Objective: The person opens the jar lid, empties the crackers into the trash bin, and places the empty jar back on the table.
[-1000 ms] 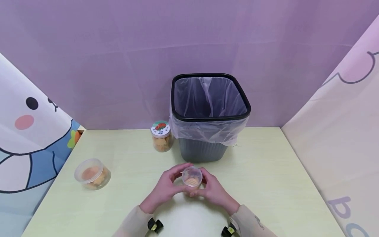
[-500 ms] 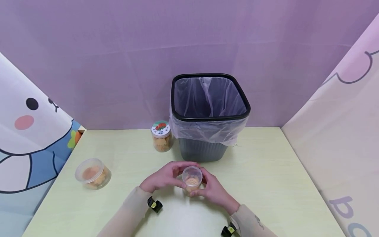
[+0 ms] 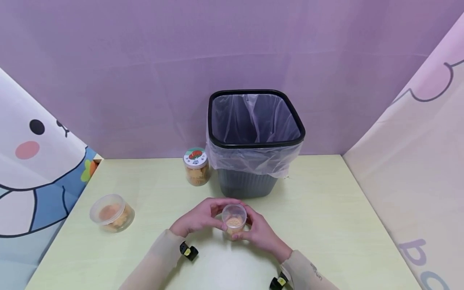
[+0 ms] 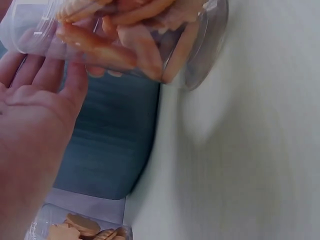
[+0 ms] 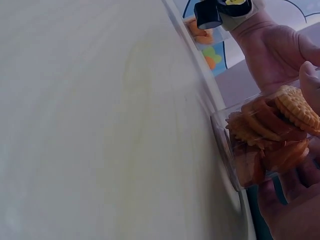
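A small clear plastic jar (image 3: 234,217) of biscuits stands near the middle of the table, in front of the bin. My right hand (image 3: 262,233) grips it from the right, thumb in front and fingers behind. On the other side my left hand (image 3: 198,217) curves round the upper part, thumb at the near side. In the left wrist view the jar (image 4: 145,40) shows a ribbed translucent top; whether that is a lid I cannot tell. Several biscuits (image 5: 267,142) show through its wall in the right wrist view.
A grey bin (image 3: 250,183) with a plastic liner and black rim stands behind the hands. Left of it is a biscuit jar (image 3: 197,174) with a printed label on top. A wider clear tub (image 3: 113,213) of biscuits sits at the table's left.
My left hand has shifted up and round the jar, its forearm swinging outward to the left. The right hand and the jar stay in nearly the same place.
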Motion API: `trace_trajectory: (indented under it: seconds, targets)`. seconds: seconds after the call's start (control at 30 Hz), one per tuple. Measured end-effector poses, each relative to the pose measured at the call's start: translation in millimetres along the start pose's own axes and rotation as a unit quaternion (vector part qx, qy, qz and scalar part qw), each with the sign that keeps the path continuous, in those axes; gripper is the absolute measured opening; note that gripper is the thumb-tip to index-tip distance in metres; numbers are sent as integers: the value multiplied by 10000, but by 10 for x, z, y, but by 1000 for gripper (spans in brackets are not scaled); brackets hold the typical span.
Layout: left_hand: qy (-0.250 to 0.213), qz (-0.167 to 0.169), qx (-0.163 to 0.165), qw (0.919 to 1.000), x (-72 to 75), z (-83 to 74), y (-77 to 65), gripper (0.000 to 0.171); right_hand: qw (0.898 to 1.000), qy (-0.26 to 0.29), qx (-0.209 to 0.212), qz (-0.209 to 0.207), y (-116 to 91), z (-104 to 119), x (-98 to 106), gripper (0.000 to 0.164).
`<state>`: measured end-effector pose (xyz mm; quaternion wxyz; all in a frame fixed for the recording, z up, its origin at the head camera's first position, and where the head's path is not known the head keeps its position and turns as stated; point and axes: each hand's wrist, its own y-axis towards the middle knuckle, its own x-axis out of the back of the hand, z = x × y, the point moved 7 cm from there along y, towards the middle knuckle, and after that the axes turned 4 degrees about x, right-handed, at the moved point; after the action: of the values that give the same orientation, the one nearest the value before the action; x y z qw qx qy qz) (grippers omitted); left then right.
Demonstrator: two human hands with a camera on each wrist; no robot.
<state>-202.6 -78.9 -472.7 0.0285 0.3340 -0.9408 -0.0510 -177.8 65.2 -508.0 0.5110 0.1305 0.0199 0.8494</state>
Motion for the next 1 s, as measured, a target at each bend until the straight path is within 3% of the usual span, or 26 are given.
trace_trajectory:
  seconds: [0.33,0.53,0.8,1.0]
  targets:
    - [198,-496,-117,9985,-55,-33,-62,68,9999,-44,-108,-34,-6,0,7,76]
    - [324,-922,28,9952,-77,-32,-99,69,9999,-38,-131,-15,-2,-5,8,74]
    - [545,-1522,-14,9868,-137,-60,-155,67,9999,-64,93,-13,-9,28,6,71]
    - [794,-2023,61,9761,-180,-41,-197,68,9999,-76,29,-69,-4,58,10,71]
